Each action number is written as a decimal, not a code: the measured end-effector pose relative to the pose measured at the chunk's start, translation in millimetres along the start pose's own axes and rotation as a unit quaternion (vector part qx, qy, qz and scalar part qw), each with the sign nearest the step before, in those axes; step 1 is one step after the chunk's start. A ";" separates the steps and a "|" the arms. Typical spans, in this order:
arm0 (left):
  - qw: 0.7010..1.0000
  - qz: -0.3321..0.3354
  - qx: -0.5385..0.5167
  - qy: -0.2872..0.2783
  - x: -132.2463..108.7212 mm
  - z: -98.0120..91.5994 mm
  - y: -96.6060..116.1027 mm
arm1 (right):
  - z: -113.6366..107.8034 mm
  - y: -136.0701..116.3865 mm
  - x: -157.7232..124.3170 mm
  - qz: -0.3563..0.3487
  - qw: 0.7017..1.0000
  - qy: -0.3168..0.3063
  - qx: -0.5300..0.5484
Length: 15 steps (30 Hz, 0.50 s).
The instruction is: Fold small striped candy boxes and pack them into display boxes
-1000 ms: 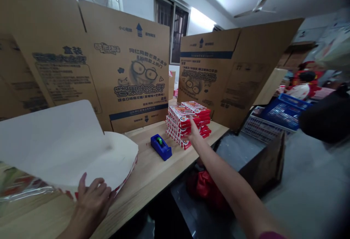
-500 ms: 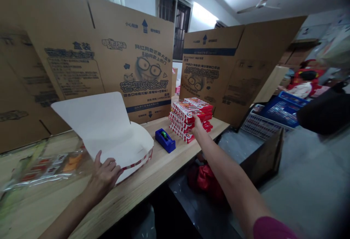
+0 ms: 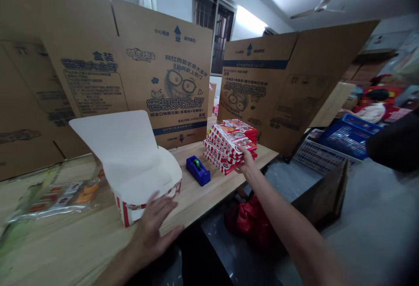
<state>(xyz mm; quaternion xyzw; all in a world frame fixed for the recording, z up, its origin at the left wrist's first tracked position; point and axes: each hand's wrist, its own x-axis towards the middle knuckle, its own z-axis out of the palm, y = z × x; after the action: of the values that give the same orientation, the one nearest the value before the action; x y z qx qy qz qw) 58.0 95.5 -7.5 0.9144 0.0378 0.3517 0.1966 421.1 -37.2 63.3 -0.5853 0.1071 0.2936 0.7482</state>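
My right hand (image 3: 246, 160) reaches to the near side of a stack of flat red-and-white printed boxes (image 3: 225, 144), thumb on top and fingers below, gripping some of them. The gripped boxes sit slightly askew against the others. My left hand (image 3: 156, 222) has its fingers spread and thumb out, just in front of a larger carton (image 3: 131, 214) with red-and-white striped sides. This carton stands on the table with its white lid (image 3: 118, 142) raised. Whether the left fingertips touch its front wall I cannot tell.
A blue tape dispenser (image 3: 198, 170) stands between carton and stack. Clear plastic bags (image 3: 62, 196) with orange and red items lie at the left. Tall cardboard sheets (image 3: 137, 72) rise behind the wooden table (image 3: 193, 198). Blue baskets (image 3: 347, 135) and a person (image 3: 373, 107) are at the far right.
My left hand has let go of the carton's front edge and moved right and toward me, its fingers opening. My right hand has pulled the gripped boxes slightly toward me.
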 end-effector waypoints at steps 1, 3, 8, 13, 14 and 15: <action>0.993 -0.065 -0.093 -0.030 4.4 14.4 9.0 | -11.3 0.5 -3.5 0.001 1.000 0.004 0.001; 0.933 -0.206 -0.286 -0.077 24.3 45.8 17.7 | -32.3 3.0 -9.7 0.006 1.000 0.003 0.002; 0.645 -0.457 -0.613 0.005 124.4 121.6 7.6 | -54.4 13.7 -15.3 0.023 1.000 -0.016 -0.004; 0.651 -0.395 -0.646 0.040 209.4 152.8 -3.6 | -59.8 16.7 -8.9 0.022 0.999 -0.024 -0.012; 0.654 -0.379 -0.654 0.037 222.2 152.4 -4.6 | -62.1 15.9 -6.1 0.020 0.999 -0.025 -0.013; 0.655 -0.363 -0.662 0.028 234.5 150.2 -4.8 | -64.6 14.6 -2.7 0.018 0.999 -0.025 -0.015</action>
<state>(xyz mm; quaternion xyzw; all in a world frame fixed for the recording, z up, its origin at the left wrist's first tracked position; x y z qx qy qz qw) 333.0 98.5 36.5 0.4453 0.1297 0.2101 0.8607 422.5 -96.6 33.9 -0.5868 0.0944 0.3228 0.7366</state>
